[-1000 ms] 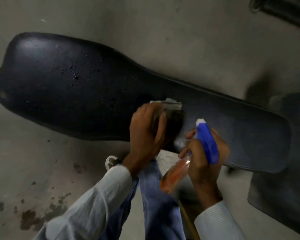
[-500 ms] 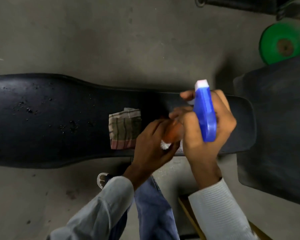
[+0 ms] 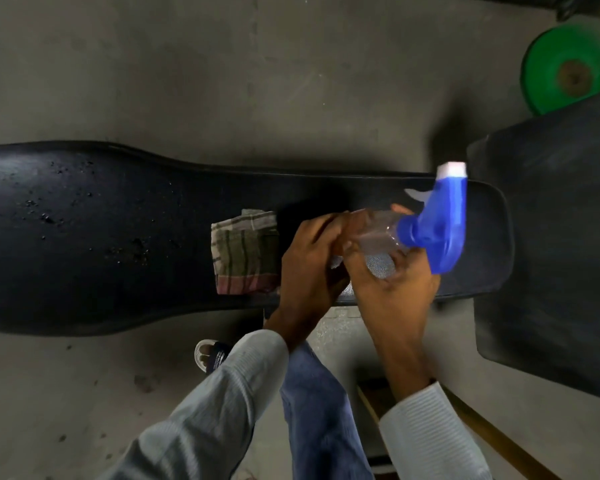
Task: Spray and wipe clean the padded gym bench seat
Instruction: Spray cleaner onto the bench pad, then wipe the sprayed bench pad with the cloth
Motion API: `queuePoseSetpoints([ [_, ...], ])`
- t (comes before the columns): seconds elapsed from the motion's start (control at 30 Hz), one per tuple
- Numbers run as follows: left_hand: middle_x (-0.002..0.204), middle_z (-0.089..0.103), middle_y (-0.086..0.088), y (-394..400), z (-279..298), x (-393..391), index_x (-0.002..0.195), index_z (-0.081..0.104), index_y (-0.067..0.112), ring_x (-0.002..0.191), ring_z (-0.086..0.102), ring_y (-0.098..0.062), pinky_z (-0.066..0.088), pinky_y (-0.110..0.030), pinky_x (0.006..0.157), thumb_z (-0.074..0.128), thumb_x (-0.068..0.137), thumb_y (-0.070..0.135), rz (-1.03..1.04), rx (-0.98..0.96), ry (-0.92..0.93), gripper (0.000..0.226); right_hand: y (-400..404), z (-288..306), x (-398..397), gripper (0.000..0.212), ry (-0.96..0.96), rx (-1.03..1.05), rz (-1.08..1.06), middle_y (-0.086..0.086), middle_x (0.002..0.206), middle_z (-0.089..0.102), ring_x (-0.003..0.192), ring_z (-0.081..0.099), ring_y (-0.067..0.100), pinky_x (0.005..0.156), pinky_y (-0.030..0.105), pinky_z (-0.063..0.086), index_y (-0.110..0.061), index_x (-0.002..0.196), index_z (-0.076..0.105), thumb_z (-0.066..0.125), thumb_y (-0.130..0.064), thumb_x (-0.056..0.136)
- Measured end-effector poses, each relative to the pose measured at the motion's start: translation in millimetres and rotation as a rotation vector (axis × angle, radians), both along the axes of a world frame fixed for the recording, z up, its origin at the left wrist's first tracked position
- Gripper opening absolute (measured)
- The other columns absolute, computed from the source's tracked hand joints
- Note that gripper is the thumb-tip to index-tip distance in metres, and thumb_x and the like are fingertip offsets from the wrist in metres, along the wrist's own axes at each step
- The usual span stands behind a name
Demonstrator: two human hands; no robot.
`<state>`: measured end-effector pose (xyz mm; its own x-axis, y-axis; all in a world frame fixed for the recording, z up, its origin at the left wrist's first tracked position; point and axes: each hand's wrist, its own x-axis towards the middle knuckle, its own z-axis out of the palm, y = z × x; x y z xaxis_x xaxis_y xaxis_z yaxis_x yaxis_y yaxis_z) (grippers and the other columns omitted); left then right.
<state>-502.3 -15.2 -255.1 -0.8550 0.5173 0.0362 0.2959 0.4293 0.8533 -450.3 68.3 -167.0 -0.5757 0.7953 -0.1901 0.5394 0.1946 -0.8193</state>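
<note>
The long black padded bench seat (image 3: 101,237) runs across the view, with droplets on its left half. A folded checked cloth (image 3: 245,251) lies on the pad near the middle. Just right of it, both hands hold a clear spray bottle (image 3: 381,237) with a blue trigger head (image 3: 444,220) and white nozzle, tipped on its side above the seat's right end. My left hand (image 3: 309,265) grips the bottle's base end. My right hand (image 3: 392,289) cradles its body from below.
A second black pad (image 3: 551,254) stands at the right. A green weight plate (image 3: 572,67) lies on the concrete floor at the top right. My jeans leg (image 3: 319,410) and sandalled foot (image 3: 210,355) are below the bench, beside a wooden strip (image 3: 482,427).
My left hand left the cloth lying on the seat and came over to the bottle. The bottle has tipped from upright onto its side, nozzle now to the right.
</note>
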Motion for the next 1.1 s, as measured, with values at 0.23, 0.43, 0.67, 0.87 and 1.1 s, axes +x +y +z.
queuePoseSetpoints([
  [0.23, 0.145, 0.060, -0.012, -3, -14, -5, 0.151, 0.055, 0.009, 0.133, 0.057, -0.030, 0.049, -0.040, 0.109, 0.080, 0.094, 0.025, -0.014, -0.118, -0.089, 0.064, -11, -17, 4, 0.060, 0.138, -0.350, -0.220, 0.012, 0.143, 0.066, 0.129, 0.069, 0.014, 0.095, 0.014, 0.058, -0.003, 0.145, 0.055, 0.072, 0.013, 0.090],
  [0.43, 0.144, 0.061, -0.013, -12, -15, -5, 0.150, 0.056, 0.010, 0.132, 0.057, -0.031, 0.049, -0.043, 0.108, 0.075, 0.098, 0.032, -0.002, -0.180, -0.101, 0.060, -16, -34, 5, 0.045, 0.098, -0.308, -0.204, 0.007, 0.126, 0.076, 0.119, 0.074, 0.015, 0.098, 0.026, 0.062, -0.003, 0.136, 0.062, 0.063, 0.014, 0.094],
  [0.67, 0.135, 0.067, -0.017, -61, -10, -6, 0.135, 0.064, 0.010, 0.127, 0.059, -0.030, 0.051, -0.046, 0.110, 0.062, 0.093, 0.037, 0.104, -0.138, 0.103, 0.049, -57, -71, 7, 0.024, -0.230, -0.184, -0.060, -0.007, 0.114, 0.075, 0.102, 0.071, 0.006, 0.099, 0.046, 0.063, -0.019, 0.121, 0.074, 0.065, -0.011, 0.100],
  [0.87, 0.139, 0.065, -0.013, -148, -29, -9, 0.130, 0.068, 0.010, 0.125, 0.054, -0.027, 0.044, -0.040, 0.102, 0.087, 0.085, 0.027, 0.326, -0.330, 0.196, 0.052, -105, -78, -16, 0.037, -0.112, 0.240, 0.501, 0.000, 0.145, 0.061, 0.137, 0.054, 0.020, 0.116, 0.042, 0.049, -0.025, 0.136, 0.064, 0.064, -0.024, 0.099],
  [1.1, 0.151, 0.056, -0.015, -211, -43, 0, 0.141, 0.063, 0.008, 0.136, 0.050, -0.032, 0.044, -0.048, 0.110, 0.062, 0.098, 0.026, 0.530, -0.463, 0.126, 0.046, -132, -126, -41, 0.074, -0.378, 0.622, 1.006, 0.008, 0.181, 0.005, 0.169, 0.004, 0.030, 0.137, 0.053, 0.006, -0.024, 0.172, 0.011, 0.033, -0.057, 0.110],
])
